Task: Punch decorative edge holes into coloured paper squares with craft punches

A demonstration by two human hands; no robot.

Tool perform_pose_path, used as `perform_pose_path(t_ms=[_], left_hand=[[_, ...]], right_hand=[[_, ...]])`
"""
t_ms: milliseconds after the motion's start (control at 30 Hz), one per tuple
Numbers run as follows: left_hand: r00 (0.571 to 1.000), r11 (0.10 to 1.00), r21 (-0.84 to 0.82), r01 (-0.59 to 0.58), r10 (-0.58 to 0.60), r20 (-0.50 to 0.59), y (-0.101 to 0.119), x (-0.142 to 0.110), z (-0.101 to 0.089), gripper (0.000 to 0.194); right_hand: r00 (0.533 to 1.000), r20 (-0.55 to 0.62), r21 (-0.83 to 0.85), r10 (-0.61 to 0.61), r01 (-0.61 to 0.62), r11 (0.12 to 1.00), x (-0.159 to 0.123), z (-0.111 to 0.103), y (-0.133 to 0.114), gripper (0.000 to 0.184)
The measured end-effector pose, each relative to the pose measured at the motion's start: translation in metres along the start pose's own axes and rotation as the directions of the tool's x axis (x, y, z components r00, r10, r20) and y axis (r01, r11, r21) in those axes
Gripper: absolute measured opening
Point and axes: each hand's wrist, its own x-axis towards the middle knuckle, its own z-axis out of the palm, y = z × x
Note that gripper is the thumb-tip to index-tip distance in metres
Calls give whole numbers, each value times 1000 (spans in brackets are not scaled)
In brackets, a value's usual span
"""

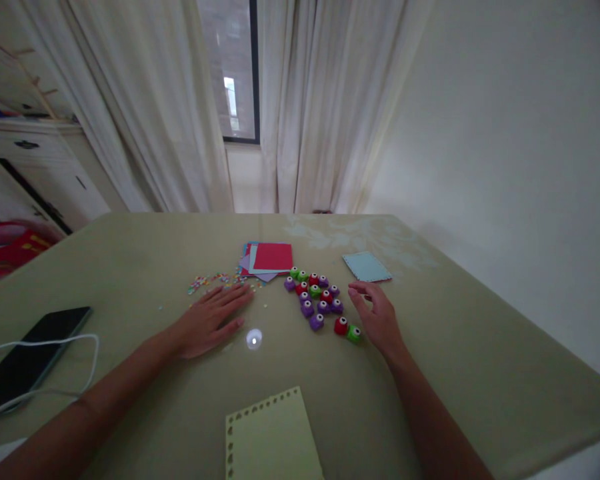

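Observation:
My left hand (214, 319) lies palm down on the table with its fingers stretched out, beside scattered paper confetti (200, 283). Hovering right of a cluster of small purple, red and green pieces with white, eye-like tops (323, 307), my right hand (377, 315) has its thumb and fingers loosely curved, with nothing visible in them. A red piece (341, 326) and a green piece (354, 333) sit closest to its wrist side. Just beyond its fingertips is a light blue paper square (367, 267). Nearest me lies a yellow sheet (273, 440) with holes punched along two edges.
Behind the cluster is a stack of coloured paper squares (273, 257), red on top. A dark tablet or phone (30, 353) and a white cable (93, 363) occupy the table's left side. A round light reflection shows mid-table. A wall borders the right; curtains (325, 107) hang behind.

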Motion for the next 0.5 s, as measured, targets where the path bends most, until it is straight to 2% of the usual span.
perform_pose_path(t_ms=[100, 233, 367, 500], left_hand=[[1000, 1000, 11, 11, -12, 12, -2, -1, 1, 65], [999, 998, 32, 45, -44, -26, -8, -5, 0, 69], [995, 997, 41, 71, -67, -79, -6, 3, 5, 71], [985, 990, 41, 138, -133, -109, -7, 12, 11, 76]], right_hand=[[997, 54, 10, 49, -50, 999, -2, -3, 5, 46], [986, 126, 48, 109, -116, 992, -5, 3, 11, 49], [979, 165, 79, 121, -136, 988, -8, 12, 11, 54], [978, 177, 76, 112, -127, 989, -11, 12, 9, 55]])
